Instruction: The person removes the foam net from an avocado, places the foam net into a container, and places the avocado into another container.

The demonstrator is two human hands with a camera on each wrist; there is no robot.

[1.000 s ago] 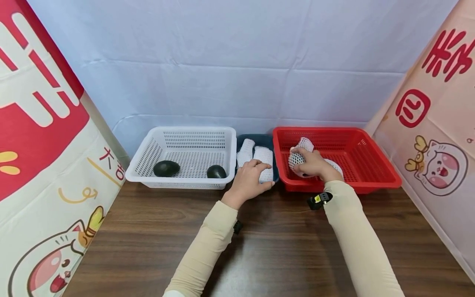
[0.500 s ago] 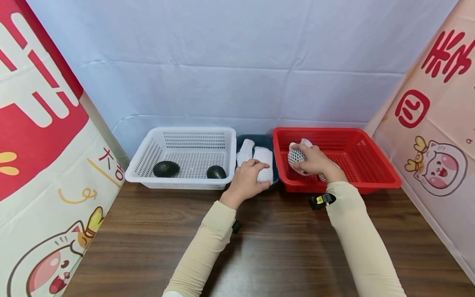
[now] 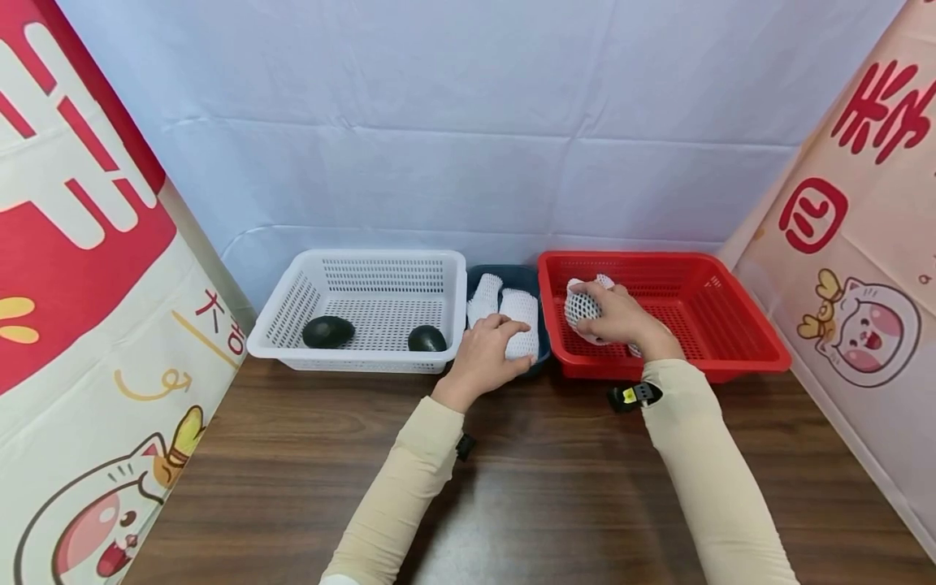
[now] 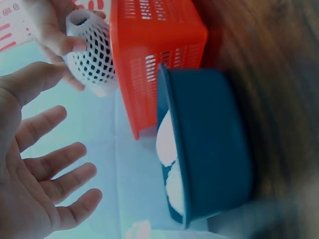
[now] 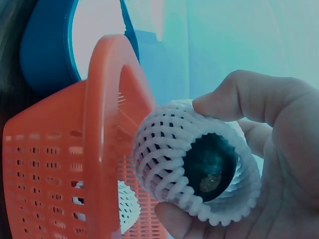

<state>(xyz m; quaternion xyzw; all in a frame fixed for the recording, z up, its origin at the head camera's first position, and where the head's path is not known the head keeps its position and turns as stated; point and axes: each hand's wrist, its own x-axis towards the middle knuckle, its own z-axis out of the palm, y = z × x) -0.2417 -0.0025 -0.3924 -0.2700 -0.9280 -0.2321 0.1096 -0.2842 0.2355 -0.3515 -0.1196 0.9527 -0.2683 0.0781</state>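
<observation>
The wood-grain counter (image 3: pixel 541 504) carries a red basket (image 3: pixel 731 313) and, just beside it, a dark blue bin (image 4: pixel 212 144). The left hand (image 3: pixel 483 357) is released, fingers spread, above the bin's near edge. The right hand (image 3: pixel 625 319) grasps a netted fruit (image 5: pixel 167 154) above the basket's left end, higher than the rim; the fruit sits between thumb and fingers, its dark end (image 5: pixel 212 164) exposed through the net's opening.
</observation>
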